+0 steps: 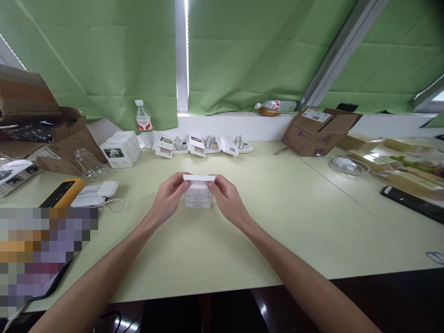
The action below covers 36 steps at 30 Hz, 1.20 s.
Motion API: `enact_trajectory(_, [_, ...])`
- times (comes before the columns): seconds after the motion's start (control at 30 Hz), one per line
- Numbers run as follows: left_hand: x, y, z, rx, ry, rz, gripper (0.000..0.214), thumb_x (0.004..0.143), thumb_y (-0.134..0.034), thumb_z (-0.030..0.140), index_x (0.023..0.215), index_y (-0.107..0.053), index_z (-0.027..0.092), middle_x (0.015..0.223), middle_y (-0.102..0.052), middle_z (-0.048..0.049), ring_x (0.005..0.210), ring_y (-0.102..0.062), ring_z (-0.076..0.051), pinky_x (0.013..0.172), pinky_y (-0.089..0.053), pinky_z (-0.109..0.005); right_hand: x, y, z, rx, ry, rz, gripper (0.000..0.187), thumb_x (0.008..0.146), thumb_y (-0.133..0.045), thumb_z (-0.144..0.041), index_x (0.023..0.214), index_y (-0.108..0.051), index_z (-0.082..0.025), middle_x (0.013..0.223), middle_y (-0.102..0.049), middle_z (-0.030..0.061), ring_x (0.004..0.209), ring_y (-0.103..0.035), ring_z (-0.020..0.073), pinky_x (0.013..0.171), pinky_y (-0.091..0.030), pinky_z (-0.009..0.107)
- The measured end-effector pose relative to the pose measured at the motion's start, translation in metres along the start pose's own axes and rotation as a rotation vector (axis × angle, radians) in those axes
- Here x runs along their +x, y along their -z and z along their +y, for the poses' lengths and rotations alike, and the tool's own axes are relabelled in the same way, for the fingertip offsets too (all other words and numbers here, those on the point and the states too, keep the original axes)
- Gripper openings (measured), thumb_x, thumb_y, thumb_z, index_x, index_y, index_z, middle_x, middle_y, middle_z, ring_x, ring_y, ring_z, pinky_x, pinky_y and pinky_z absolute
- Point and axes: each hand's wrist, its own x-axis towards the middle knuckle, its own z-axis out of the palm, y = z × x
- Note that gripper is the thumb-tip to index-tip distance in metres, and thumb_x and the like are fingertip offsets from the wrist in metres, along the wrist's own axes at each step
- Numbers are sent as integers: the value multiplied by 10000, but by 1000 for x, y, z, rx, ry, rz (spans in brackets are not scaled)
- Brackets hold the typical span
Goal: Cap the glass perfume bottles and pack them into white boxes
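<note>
A small white box (198, 198) with fine grey print on its near side stands on the table in front of me. Its top flap (199, 177) is raised along the upper edge. My left hand (169, 194) is closed on the box's left side, thumb at the top corner. On the opposite side my right hand (226, 194) grips it the same way, its thumb near the flap. The fingers behind the box are partly hidden, and what is inside does not show.
Along the back stand white boxes (120, 150), a water bottle (144, 125) and several opened cartons with small silvery items (208, 141). Cardboard boxes are at the left (65, 138) and right (312, 132). A yellow device (64, 190) lies left, a black phone-like slab (414, 203) right.
</note>
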Motion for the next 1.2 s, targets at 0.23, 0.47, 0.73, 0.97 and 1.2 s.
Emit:
enact_trajectory(0.23, [0, 1, -2, -8, 4, -17, 254, 907, -501, 382, 1040, -610, 194, 981, -644, -44, 876, -587, -170, 739, -455, -260, 0, 1, 0, -37, 13, -4, 296, 919, -454, -468, 1031, -581, -225, 884, -614, 22, 847, -578, 185, 706, -442, 288])
enact_trajectory(0.47, [0, 1, -3, -1, 11, -17, 285, 895, -512, 426, 1027, -610, 194, 959, -654, -47, 872, -600, -185, 743, -466, -277, 0, 1, 1, -24, 4, -4, 311, 909, -463, -484, 1019, -586, -219, 901, -628, 30, 848, -584, 190, 708, -447, 292])
enact_trajectory(0.73, [0, 0, -1, 12, 20, -22, 307, 890, -517, 443, 1031, -612, 187, 953, -659, -54, 858, -599, -186, 729, -461, -276, 0, 1, 1, -21, 1, -11, 326, 911, -459, -500, 1017, -585, -219, 894, -625, 31, 847, -588, 192, 714, -456, 299])
enact_trajectory(0.97, [0, 1, 0, 37, 17, -33, 311, 909, -482, 436, 1060, -608, 196, 1010, -653, -56, 886, -593, -185, 732, -457, -270, -1, 1, -2, -50, 12, -6, 332, 915, -451, -484, 1098, -592, -246, 886, -627, 25, 855, -585, 193, 708, -451, 294])
enact_trajectory(1.2, [1, 1, -2, 19, 13, -45, 312, 900, -504, 439, 1071, -599, 197, 1060, -654, -62, 919, -600, -188, 749, -468, -268, 0, 1, 0, -58, 29, -1, 348, 914, -457, -477, 1127, -603, -243, 926, -639, 33, 876, -589, 200, 726, -460, 303])
